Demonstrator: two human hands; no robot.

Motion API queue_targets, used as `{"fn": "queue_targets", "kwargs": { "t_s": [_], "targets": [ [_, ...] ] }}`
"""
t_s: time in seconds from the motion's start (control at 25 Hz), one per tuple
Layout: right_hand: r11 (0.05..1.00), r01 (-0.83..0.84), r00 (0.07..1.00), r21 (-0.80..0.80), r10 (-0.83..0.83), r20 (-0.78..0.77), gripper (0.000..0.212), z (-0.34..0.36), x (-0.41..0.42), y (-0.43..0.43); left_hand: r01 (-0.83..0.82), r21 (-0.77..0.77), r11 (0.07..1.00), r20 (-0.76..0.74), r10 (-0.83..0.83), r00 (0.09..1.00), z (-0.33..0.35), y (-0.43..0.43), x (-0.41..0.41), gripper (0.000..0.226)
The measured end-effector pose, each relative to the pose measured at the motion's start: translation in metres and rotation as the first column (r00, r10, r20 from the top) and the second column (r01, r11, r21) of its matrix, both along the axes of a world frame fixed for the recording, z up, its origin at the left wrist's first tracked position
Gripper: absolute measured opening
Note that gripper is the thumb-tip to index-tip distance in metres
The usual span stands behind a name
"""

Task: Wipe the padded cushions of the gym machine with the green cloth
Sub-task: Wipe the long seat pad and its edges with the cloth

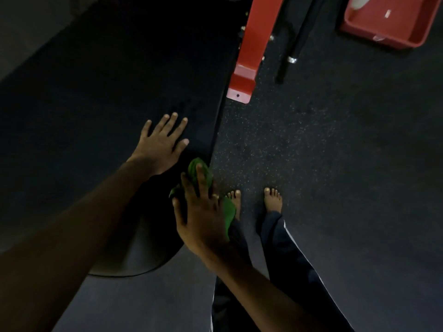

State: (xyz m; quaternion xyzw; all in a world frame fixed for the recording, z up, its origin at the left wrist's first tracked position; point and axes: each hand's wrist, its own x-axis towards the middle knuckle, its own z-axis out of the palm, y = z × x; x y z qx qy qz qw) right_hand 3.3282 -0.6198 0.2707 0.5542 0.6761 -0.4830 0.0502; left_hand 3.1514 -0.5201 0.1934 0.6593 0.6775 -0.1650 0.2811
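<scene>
Hands (161, 146) (203, 219), cloth (192, 170) lengthwise along cushion (96, 104) edge

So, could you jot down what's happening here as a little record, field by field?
setting: black padded cushion beside a red frame, over a speckled floor
left hand: flat on the cushion, fingers spread
right hand: presses the green cloth at the cushion's edge
cloth state: bunched, partly under the fingers
also there: red tray at upper right; bare feet on the floor

The cloth (192, 169) is laid on the near right edge of the cushion (107, 92); a tray (388, 29) is set far right.
</scene>
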Motion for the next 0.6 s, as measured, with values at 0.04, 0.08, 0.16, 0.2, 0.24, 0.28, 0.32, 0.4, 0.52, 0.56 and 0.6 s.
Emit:
{"fn": "queue_targets", "kwargs": {
  "t_s": [0.04, 0.08, 0.16, 0.2, 0.24, 0.28, 0.32, 0.4, 0.52, 0.56, 0.6],
  "targets": [
    [0.999, -0.030, 0.999, -0.009, 0.030, -0.010, 0.063, 0.004, 0.002, -0.010, 0.003, 0.004, 1.000, -0.004, -0.003, 1.000, 0.001, -0.002, 0.001, 0.061],
    [0.999, -0.042, 0.999, -0.004, 0.042, -0.012, 0.064, 0.002, 0.002, -0.010, 0.003, 0.005, 1.000, -0.009, -0.003, 1.000, 0.000, -0.002, 0.002, 0.062],
    [0.999, -0.028, 0.999, 0.035, 0.027, 0.023, 0.064, -0.011, -0.003, 0.006, 0.014, -0.016, 1.000, -0.015, -0.014, 1.000, 0.001, 0.000, 0.003, 0.064],
    [1.000, -0.001, 0.999, 0.028, -0.001, 0.053, 0.063, -0.017, -0.007, 0.014, 0.025, -0.033, 0.999, -0.018, -0.026, 1.000, 0.002, -0.001, 0.002, 0.066],
    [0.999, 0.033, 0.997, 0.005, -0.033, 0.073, 0.063, -0.017, -0.010, 0.017, 0.032, -0.042, 0.999, -0.019, -0.033, 0.999, 0.002, -0.002, 0.002, 0.068],
    [0.998, 0.057, 0.996, -0.026, -0.054, 0.076, 0.063, -0.012, -0.013, 0.011, 0.035, -0.045, 0.998, -0.022, -0.036, 0.999, 0.003, -0.004, 0.002, 0.069],
    [0.998, 0.055, 0.996, -0.039, -0.053, 0.068, 0.063, -0.002, -0.014, -0.002, 0.037, -0.043, 0.998, -0.025, -0.039, 0.999, 0.005, -0.005, 0.002, 0.071],
    [0.999, 0.022, 0.999, -0.024, -0.022, 0.027, 0.062, 0.026, -0.010, -0.038, 0.040, -0.056, 0.998, -0.005, -0.040, 0.999, 0.010, -0.009, 0.003, 0.071],
    [0.996, 0.085, 0.996, -0.008, -0.086, -0.020, 0.063, 0.027, -0.002, -0.057, 0.040, -0.042, 0.998, 0.016, -0.039, 0.999, 0.018, -0.026, -0.001, 0.068],
    [0.994, 0.105, 0.995, 0.014, -0.105, 0.001, 0.062, 0.016, -0.004, -0.048, 0.037, -0.018, 0.999, 0.015, -0.037, 0.999, 0.019, -0.032, -0.002, 0.067],
    [0.991, 0.126, 0.992, 0.041, -0.127, 0.015, 0.061, 0.004, -0.007, -0.035, 0.034, 0.005, 0.999, 0.016, -0.034, 0.999, 0.020, -0.035, -0.002, 0.066]
  ]
}}
